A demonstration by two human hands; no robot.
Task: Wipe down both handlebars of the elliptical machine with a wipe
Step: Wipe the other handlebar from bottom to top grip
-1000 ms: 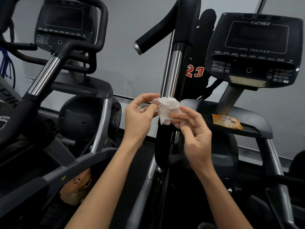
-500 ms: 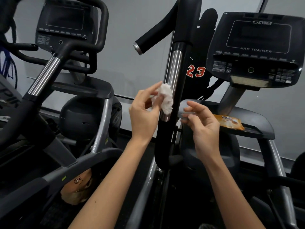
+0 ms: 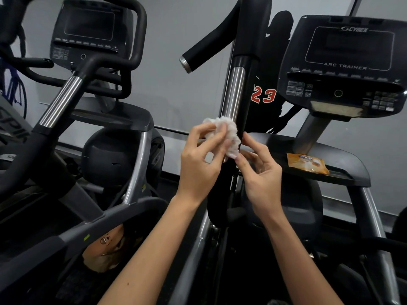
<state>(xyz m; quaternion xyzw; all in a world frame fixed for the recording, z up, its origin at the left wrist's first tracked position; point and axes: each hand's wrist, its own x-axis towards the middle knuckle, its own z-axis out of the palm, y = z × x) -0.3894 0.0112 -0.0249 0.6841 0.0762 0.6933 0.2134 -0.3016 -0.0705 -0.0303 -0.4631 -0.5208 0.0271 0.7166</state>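
— Fingers point(image 3: 203, 129) of the left hand point(image 3: 198, 170) curl round the crumpled white wipe point(image 3: 230, 130) and bunch it into a pad. I judge that is so it presses firmly instead of flapping.
— And the right hand point(image 3: 262, 179)?
— Its fingers are loosely bent, with a fingertip point(image 3: 239, 159) at the wipe's lower edge. Whether it pinches that edge or only touches it, I cannot tell. It looks like reshaping the wad before a stroke.
— Where is the wipe against the machine?
— In front of the handlebar point(image 3: 234, 93), at the bottom of its chrome section. The black grip point(image 3: 204, 49) juts out high and to the left. The wipe itself hides any contact with the bar.
— How far along is the job?
— Early, in my judgement. This is 1 of 2 handlebars, and I cannot make out the other.
— And the orange packet point(image 3: 308, 162)?
— It lies on the tray point(image 3: 343, 159) under the console point(image 3: 343, 62), to the right. It is probably parked there to free both hands and stay within reach.
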